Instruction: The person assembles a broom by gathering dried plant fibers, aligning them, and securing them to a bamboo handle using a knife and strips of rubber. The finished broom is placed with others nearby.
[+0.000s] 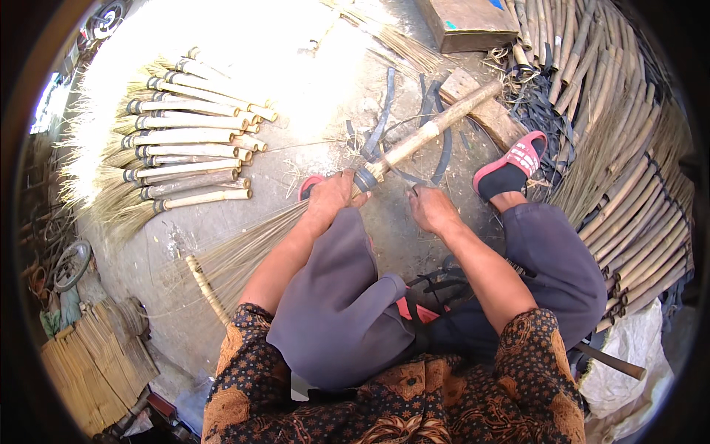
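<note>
My left hand (333, 195) is closed around the neck of a broom, where its pale bristles (255, 248) meet a bamboo handle (433, 132). A dark rubber binding (365, 179) wraps the broom just beyond my fingers. From that binding a black rubber strip (405, 176) runs to my right hand (435, 210), whose fingers are pinched on its end. The handle slants up to the right, its far end over a wooden block (484, 111). Loose black strips (384, 111) lie on the floor beside the handle.
Several brooms (185, 137) lie in a row at the left. Bamboo handles and more brooms (636, 237) are stacked at the right. A wooden box (467, 26) stands at the top, near a heap of black strips (543, 111). A white sack (625, 362) lies lower right.
</note>
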A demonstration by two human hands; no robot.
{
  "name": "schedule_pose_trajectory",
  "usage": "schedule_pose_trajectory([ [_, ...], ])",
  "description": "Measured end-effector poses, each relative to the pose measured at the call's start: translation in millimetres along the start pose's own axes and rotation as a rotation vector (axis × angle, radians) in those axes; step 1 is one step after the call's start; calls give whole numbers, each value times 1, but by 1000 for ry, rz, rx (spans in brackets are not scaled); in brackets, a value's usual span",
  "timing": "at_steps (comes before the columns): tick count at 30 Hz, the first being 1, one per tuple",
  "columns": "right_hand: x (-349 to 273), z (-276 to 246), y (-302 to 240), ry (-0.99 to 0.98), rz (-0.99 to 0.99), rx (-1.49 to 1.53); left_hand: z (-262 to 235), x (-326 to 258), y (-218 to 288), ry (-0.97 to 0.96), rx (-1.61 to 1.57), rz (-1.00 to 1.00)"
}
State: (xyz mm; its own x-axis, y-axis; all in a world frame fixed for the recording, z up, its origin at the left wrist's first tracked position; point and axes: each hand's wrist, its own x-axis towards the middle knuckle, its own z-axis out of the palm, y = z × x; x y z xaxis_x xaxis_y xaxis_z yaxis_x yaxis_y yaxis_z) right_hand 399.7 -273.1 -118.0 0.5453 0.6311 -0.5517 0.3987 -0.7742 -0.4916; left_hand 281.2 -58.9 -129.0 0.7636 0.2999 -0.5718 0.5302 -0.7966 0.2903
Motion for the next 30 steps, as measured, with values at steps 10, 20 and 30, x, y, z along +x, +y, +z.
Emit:
schedule_pose_trajectory([
  [10, -9, 3, 7, -11, -46, -2, 11, 8, -6, 75, -8, -4],
  [20, -16, 26, 10, -20, -43, 80, -1, 12, -27, -133, -377, 133],
  [30, -27, 43, -15, 661, -236, -105, -6, -24, -41, 16, -177, -10],
])
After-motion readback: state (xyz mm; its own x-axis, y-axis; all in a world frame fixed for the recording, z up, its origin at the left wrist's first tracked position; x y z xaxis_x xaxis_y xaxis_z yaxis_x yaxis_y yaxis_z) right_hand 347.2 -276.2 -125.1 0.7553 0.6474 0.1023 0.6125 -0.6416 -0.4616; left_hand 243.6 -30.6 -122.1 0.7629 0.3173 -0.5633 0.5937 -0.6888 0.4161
